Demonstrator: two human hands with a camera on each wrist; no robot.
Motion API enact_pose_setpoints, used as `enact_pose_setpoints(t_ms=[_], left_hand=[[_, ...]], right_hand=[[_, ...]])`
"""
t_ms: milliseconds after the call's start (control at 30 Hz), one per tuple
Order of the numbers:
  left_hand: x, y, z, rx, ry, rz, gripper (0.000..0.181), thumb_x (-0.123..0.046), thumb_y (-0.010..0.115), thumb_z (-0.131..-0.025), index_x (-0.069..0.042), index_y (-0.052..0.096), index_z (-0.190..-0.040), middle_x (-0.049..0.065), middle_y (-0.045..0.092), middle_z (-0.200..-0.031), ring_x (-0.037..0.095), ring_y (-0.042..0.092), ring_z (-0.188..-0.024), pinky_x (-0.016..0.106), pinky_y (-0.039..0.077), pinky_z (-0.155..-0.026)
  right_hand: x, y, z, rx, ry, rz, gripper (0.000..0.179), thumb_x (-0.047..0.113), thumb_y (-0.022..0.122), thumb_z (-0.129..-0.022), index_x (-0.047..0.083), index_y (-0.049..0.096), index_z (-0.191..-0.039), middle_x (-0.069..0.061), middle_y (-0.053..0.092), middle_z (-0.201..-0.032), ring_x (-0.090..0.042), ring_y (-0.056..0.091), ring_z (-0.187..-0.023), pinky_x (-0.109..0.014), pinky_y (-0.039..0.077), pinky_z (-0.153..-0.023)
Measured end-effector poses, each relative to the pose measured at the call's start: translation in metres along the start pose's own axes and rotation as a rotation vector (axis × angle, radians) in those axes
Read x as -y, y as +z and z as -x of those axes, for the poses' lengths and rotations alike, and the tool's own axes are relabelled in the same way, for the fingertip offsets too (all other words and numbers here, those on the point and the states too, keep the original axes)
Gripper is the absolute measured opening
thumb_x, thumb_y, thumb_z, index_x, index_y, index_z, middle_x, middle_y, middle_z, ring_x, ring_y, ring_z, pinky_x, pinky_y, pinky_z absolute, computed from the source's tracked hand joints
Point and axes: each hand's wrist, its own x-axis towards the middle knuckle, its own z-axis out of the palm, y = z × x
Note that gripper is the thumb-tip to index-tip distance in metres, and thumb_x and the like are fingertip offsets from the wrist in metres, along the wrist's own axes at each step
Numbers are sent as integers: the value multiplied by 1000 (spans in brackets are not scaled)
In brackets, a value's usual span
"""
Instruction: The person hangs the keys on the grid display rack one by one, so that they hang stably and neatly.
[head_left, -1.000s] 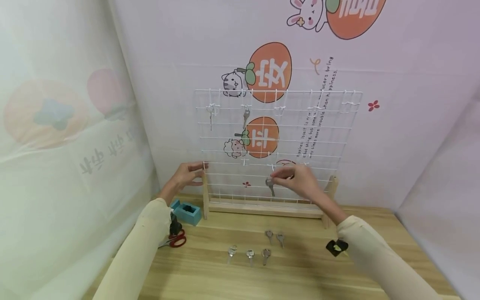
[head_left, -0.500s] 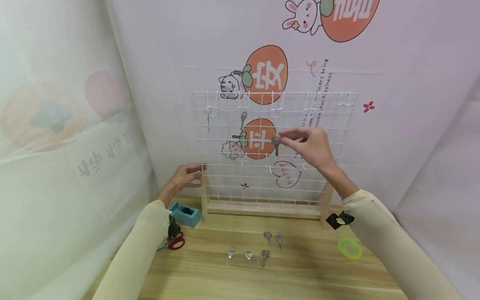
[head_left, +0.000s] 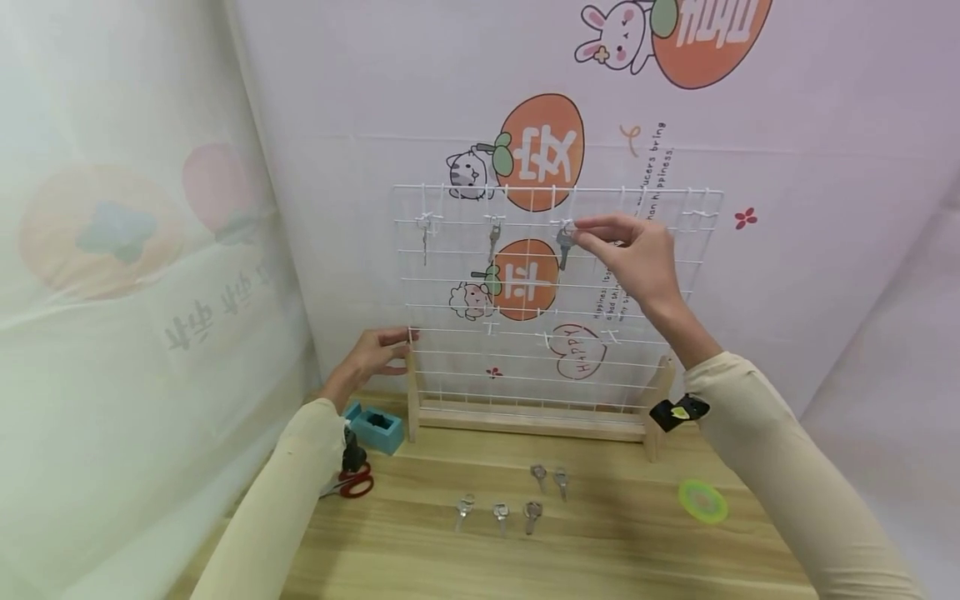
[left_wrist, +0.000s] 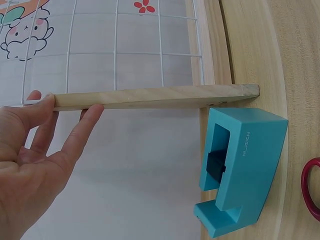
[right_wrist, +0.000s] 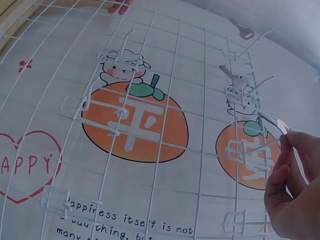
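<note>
My right hand (head_left: 641, 254) pinches a key (head_left: 565, 245) at its head, in front of an upper hook of the white wire grid rack (head_left: 558, 190). In the right wrist view that key (right_wrist: 270, 119) lies close to the hook's prong; whether its ring is round the hook cannot be told. Two other keys hang from hooks to its left, one at the far left (head_left: 424, 245) and one in between (head_left: 494, 242). My left hand (head_left: 369, 354) grips the top of the rack's left wooden post (left_wrist: 150, 96), thumb and fingers on different sides of it.
Several loose keys (head_left: 532, 515) lie on the wooden table (head_left: 420, 558). A teal tape dispenser (head_left: 378, 429) stands beside the rack's left foot, with red-handled scissors (head_left: 356, 482) nearer me. A yellow-green disc (head_left: 703, 502) lies at the right. More hooks (head_left: 611, 337) sit lower on the grid.
My right hand has carried the key up from the lower part of the grid to the upper row of hooks. My left hand stays on the rack's left post.
</note>
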Motion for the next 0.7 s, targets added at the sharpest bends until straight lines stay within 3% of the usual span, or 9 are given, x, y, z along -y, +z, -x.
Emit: enact_pose_setpoints(t_ms=[267, 700], left_hand=[[-2, 1, 1, 4, -7, 4, 45, 0, 54, -107, -2, 52, -152, 20, 49, -156, 43, 53, -135, 57, 53, -104], [-1, 1, -1, 12, -3, 6, 45, -2, 55, -107, 0, 51, -152, 20, 48, -156, 44, 53, -135, 56, 54, -104]], right_hand=[[-1, -2, -5, 16, 43, 5, 30, 33, 78, -96, 12, 79, -118, -5, 79, -109, -16, 69, -112, -32, 50, -94], [-3, 0, -6, 16, 54, 35, 29, 33, 78, -96, 13, 79, -117, -5, 79, -109, -15, 72, -104, -25, 53, -87]])
